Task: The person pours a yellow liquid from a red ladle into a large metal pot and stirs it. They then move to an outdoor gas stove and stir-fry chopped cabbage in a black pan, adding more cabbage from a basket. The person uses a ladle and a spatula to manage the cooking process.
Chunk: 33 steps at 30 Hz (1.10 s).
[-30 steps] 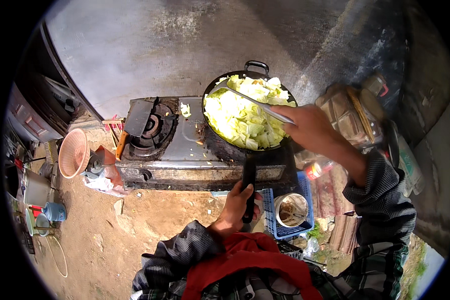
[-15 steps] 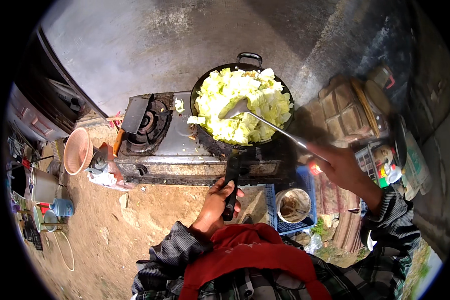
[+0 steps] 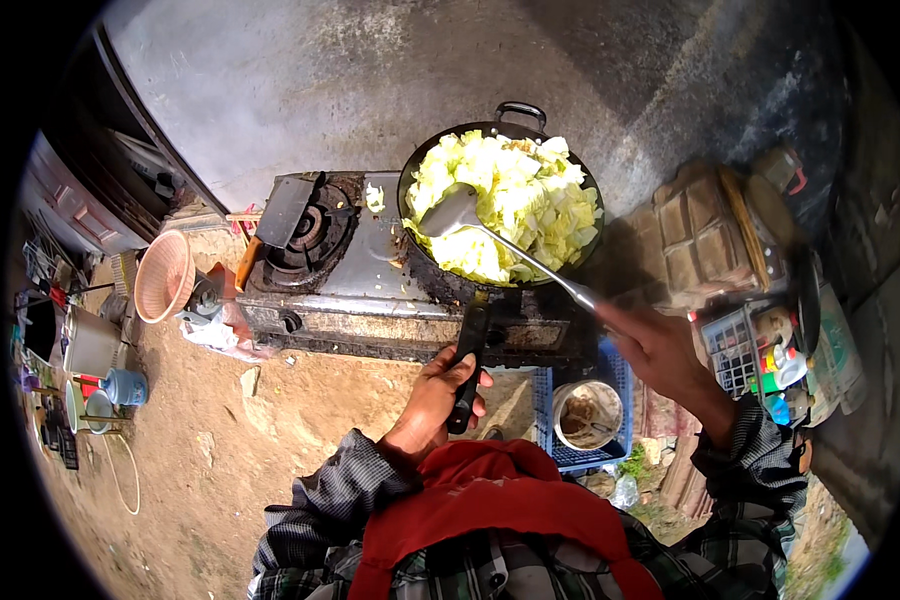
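A black wok [image 3: 403, 205] heaped with chopped cabbage [image 3: 530, 205] rests on the right burner of the gas stove [image 3: 375, 255]. My left hand [image 3: 440, 395] is closed round the wok's black handle [image 3: 470, 350], which points toward me. In my right hand [image 3: 660, 355] is a metal spatula [image 3: 452, 212]; its blade lies against the cabbage at the wok's left side, its shaft slanting down to the right. A loose bit of cabbage [image 3: 374, 198] lies on the stove top, left of the wok.
A cleaver [image 3: 287, 212] with a wooden handle lies by the left burner [image 3: 310, 228]. Beyond the stove's left end is a pink basket [image 3: 165, 278]. Below its right end, a blue crate [image 3: 545, 420] holds a white bucket [image 3: 562, 415]. Stacked bricks [image 3: 695, 240] stand to the right.
The spatula blade has shifted left across the cabbage to the wok's left side, and my right hand has moved slightly left and down. My left hand keeps its grip on the handle.
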{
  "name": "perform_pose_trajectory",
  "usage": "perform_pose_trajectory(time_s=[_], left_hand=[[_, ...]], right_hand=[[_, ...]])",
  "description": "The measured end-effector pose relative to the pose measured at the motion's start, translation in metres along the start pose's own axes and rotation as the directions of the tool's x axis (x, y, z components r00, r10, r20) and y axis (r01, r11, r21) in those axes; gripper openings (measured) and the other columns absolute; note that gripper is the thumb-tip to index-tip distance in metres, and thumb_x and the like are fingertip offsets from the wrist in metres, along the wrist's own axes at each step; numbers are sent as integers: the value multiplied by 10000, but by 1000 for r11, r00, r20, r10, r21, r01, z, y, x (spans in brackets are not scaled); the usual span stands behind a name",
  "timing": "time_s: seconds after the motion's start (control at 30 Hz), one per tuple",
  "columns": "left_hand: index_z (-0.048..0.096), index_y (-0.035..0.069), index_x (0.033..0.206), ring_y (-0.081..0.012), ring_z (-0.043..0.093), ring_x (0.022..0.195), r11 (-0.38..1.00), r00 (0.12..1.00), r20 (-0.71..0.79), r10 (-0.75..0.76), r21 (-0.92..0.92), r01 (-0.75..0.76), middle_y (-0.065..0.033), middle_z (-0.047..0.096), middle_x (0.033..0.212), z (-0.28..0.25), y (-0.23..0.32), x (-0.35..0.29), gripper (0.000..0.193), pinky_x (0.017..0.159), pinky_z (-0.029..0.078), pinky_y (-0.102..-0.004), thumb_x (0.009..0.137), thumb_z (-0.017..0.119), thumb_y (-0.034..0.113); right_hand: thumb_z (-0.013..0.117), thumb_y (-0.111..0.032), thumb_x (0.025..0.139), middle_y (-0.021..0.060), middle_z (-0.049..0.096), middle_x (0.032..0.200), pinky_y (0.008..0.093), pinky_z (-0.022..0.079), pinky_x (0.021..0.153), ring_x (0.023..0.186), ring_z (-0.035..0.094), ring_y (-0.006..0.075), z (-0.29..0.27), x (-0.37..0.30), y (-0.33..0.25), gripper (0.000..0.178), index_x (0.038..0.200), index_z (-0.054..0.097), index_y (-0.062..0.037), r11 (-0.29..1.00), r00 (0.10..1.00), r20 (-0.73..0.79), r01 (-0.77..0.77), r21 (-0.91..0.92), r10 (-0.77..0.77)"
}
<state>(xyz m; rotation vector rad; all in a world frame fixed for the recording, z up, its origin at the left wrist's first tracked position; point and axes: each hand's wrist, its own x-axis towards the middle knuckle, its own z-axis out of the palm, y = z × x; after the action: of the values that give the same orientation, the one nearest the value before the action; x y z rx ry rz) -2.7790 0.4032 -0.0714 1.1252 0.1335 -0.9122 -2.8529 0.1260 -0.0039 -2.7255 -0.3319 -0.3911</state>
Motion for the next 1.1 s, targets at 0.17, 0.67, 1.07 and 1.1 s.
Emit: perform_pose_trajectory(time_s=[0.17,0.67,1.07,1.1], left_hand=[[433,74,1069,-146,543,479,1000,1000,-7,9,-29,-9,-74,588,788,-5,-6,0,171,385,427,-272,953,415,198],[405,71,1052,-183,545,495,1000,1000,-17,-12,11,12,-109,590,813,0,-1,2,161,398,432,-300,952,409,198],[443,87,1040,-165,551,492,999,999,-30,-20,-29,19,-85,590,820,0,0,-2,148,383,467,-300,946,441,201],[443,86,1039,-165,552,491,999,999,-28,-19,-33,18,-85,591,819,1,0,-2,146,382,466,-300,946,440,198]], right_hand=[[598,-43,769,86,545,683,344,448,506,543,545,232,1,-22,8,494,1239,528,-176,990,992,79,-85,-117,94],[607,-30,790,168,612,1077,292,493,677,788,641,205,12,-54,17,491,1261,505,-123,851,923,-55,-326,411,380],[573,-18,831,6,564,795,199,427,633,665,457,44,-15,-44,23,465,1279,492,-109,555,744,59,-547,627,666],[564,-43,840,1,541,718,201,402,539,589,444,43,-14,-38,30,463,1291,483,-116,575,745,28,-537,617,666]])
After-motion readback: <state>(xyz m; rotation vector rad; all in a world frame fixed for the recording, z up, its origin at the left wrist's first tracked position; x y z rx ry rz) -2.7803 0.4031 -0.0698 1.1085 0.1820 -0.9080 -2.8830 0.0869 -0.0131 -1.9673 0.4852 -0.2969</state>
